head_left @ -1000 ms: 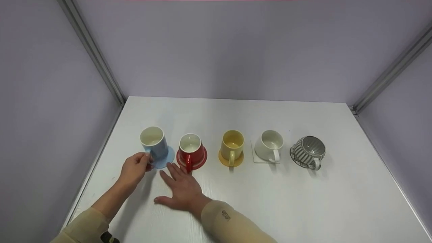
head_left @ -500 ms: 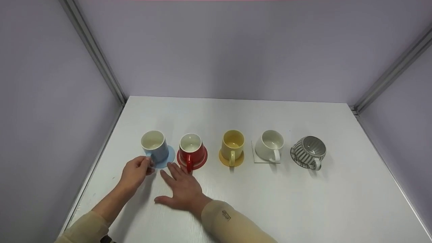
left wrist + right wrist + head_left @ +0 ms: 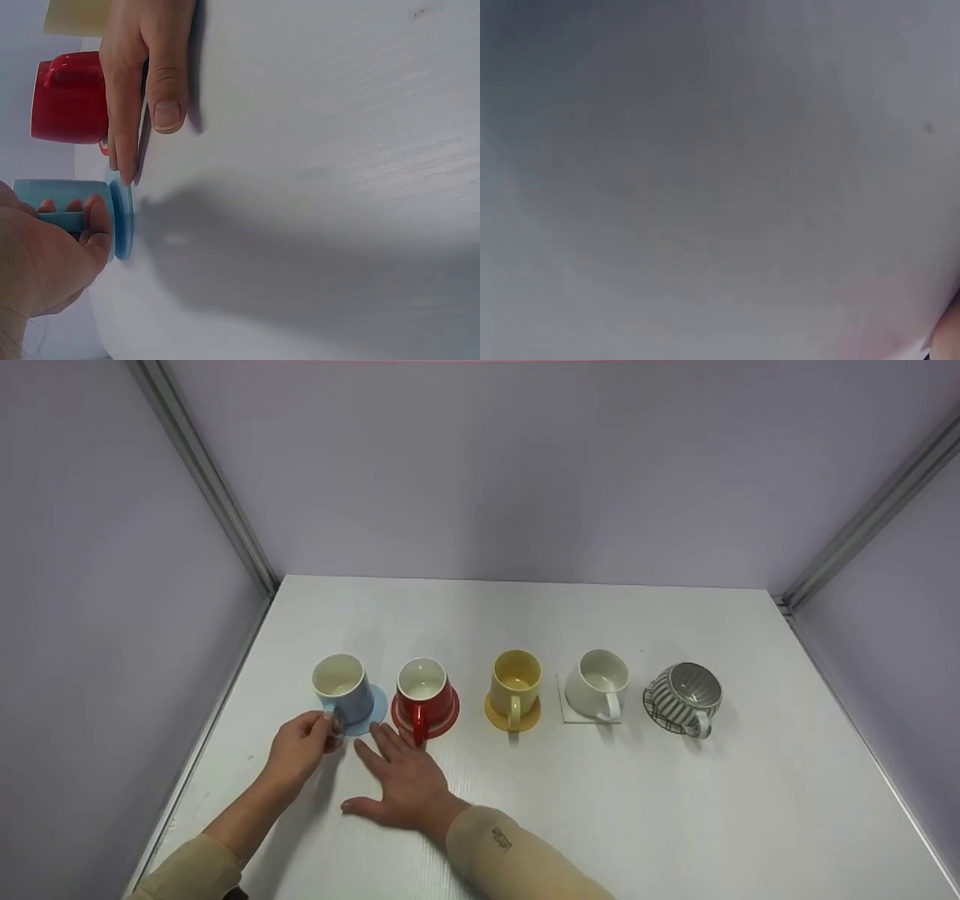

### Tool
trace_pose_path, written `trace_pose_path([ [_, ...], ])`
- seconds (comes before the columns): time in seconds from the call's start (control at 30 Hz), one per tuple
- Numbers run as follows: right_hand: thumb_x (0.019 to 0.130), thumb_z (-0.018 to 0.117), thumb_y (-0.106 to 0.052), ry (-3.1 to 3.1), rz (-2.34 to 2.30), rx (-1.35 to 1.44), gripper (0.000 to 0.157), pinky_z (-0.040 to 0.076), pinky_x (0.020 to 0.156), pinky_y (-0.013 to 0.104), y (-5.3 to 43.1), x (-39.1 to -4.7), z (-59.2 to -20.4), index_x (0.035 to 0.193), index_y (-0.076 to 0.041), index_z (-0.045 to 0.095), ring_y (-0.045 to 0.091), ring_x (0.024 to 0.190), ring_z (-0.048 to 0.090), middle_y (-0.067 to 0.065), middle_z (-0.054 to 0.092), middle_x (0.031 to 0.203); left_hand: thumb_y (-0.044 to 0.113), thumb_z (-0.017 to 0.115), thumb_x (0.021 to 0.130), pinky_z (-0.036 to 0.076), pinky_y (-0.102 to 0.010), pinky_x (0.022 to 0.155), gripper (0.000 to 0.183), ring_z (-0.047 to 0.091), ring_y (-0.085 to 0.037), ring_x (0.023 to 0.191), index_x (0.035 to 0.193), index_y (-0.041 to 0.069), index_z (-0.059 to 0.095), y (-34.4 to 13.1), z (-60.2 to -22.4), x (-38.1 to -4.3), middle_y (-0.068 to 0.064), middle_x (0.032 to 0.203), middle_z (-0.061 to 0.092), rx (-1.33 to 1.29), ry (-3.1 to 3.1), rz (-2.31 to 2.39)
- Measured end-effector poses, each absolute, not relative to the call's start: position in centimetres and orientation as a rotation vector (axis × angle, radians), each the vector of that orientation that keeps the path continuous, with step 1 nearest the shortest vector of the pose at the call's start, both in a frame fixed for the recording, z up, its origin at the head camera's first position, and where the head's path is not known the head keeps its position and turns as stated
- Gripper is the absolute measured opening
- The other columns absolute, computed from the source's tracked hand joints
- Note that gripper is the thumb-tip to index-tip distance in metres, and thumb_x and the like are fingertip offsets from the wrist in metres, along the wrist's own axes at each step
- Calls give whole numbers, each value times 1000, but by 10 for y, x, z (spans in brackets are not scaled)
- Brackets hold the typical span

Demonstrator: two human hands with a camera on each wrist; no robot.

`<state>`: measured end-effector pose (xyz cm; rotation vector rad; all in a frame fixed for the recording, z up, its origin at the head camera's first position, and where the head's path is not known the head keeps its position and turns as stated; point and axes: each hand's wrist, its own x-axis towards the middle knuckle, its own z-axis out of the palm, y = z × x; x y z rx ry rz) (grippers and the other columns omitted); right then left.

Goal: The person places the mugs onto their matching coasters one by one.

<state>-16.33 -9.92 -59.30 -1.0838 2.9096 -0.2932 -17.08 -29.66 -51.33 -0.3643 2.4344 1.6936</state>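
My left hand [image 3: 298, 746] pinches the handle of a light blue mug [image 3: 355, 703]. In the left wrist view its fingers curl round that handle [image 3: 61, 220]. Beneath the mug lies a round blue coaster [image 3: 380, 706]; whether the base rests fully on it I cannot tell. My right hand [image 3: 409, 784] lies flat on the table with fingers spread, its fingertips at the coaster's near edge. Just beyond its fingers stands a red mug [image 3: 442, 701] with a white inside, on a red coaster [image 3: 454, 715]. The right wrist view holds mostly blurred white table surface.
Rightward in a row stand a yellow mug [image 3: 517, 697] on a yellow coaster [image 3: 534, 716], a white mug [image 3: 589, 694] on a square white coaster [image 3: 570, 715], and a striped mug [image 3: 667, 701] on a patterned coaster [image 3: 654, 715]. Grey walls enclose the white table [image 3: 637, 810].
The left hand has lowered the blue mug slightly onto or close to its coaster, mostly in the first half second. The right hand and the other mugs have stayed put.
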Motion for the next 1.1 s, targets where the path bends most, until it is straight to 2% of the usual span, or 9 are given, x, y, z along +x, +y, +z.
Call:
trace_pose_path([
  [0.53,95,20,-89,2875,-302,-1058,94,24,127,43,-102,-162,-589,170,-32,23,18,163,8,-1,12,178,24,45,115,58,-38,92,37,66,-24,102,124,-7,63,-296,-516,-169,-21,117,67,-377,2438,1669],
  [0.8,96,23,-87,2919,-264,-1087,94,19,128,38,-101,-162,-590,170,-30,28,18,163,12,2,17,177,22,45,116,60,-33,91,37,67,-25,103,123,-9,63,-295,-519,-170,-20,116,66,-363,2447,1669],
  [1.1,94,19,-89,2893,-274,-1061,96,19,128,39,-99,-163,-592,171,-32,23,18,163,8,0,12,178,23,44,116,59,-38,94,37,66,-26,104,121,-7,63,-294,-520,-172,-20,118,66,-391,2438,1641],
])
